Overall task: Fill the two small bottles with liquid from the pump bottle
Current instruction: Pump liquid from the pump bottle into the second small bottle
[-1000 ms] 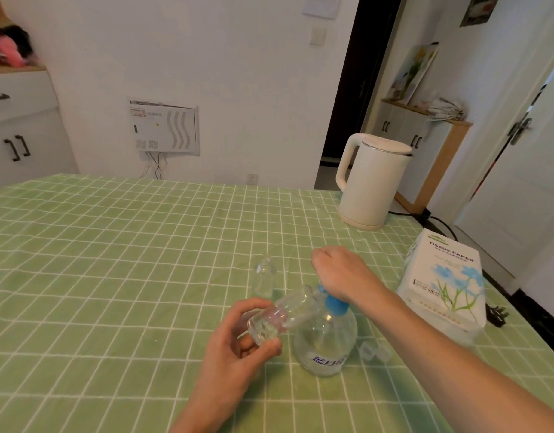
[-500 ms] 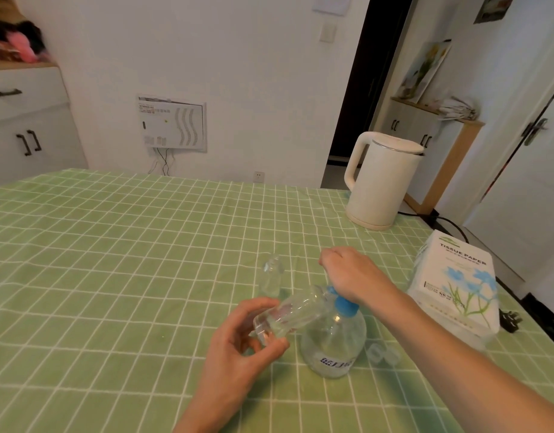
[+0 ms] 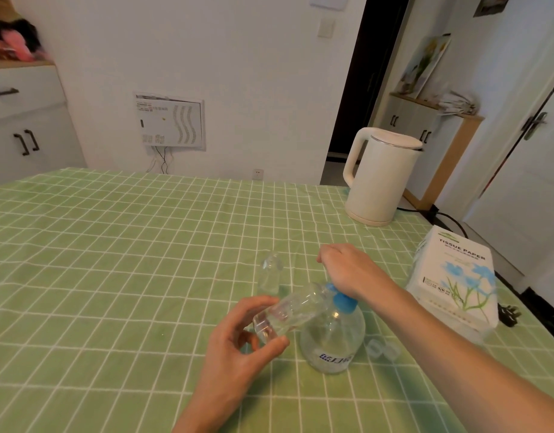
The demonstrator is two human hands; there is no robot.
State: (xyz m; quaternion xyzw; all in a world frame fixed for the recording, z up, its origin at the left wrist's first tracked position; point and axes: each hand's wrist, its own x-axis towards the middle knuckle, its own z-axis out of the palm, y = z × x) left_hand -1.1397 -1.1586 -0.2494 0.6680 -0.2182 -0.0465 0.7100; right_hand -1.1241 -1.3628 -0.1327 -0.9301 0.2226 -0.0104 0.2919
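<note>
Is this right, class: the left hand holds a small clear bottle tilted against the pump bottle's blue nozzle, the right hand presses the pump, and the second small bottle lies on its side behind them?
Not quite. In the head view the second small bottle stands upright on the tablecloth, not on its side. The rest holds: left hand, tilted small bottle, right hand, pump bottle.

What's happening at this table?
A person is refilling small bottles. The left hand holds one small clear bottle tilted, its mouth up at the blue pump of the pump bottle, while the right hand rests on the pump. A second small bottle stands upright behind, waiting.
</note>
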